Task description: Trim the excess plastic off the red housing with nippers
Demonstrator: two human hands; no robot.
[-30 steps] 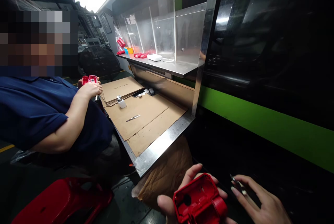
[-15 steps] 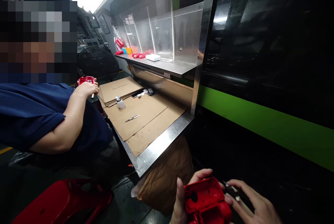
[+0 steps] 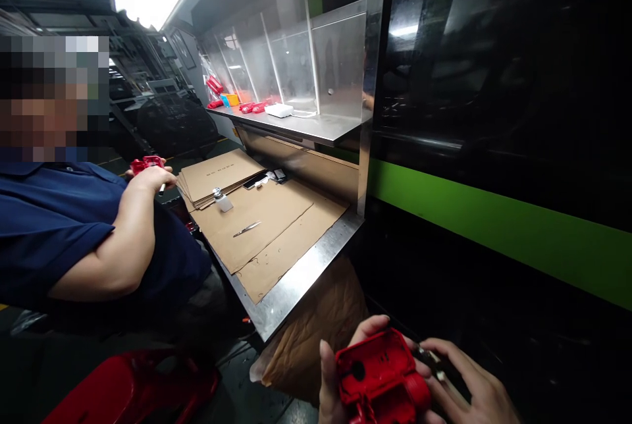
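Below the steel table (image 3: pixel 296 279), our left hand (image 3: pixel 340 371) grips the red housing (image 3: pixel 380 378); our right hand (image 3: pixel 474 391) pinches what may be tweezers (image 3: pixel 429 359) against its edge, trimming apparently unfinished.

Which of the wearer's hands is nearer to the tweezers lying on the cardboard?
Left. The left hand, holding the red plastic housing, sits below the metal tweezers off the bench's corner; the right hand is farther right, gripping a small tool.

head view: your one camera looks forward and down from your head, hands close at the lower edge, the worktop (image 3: pixel 296 276) farther left.
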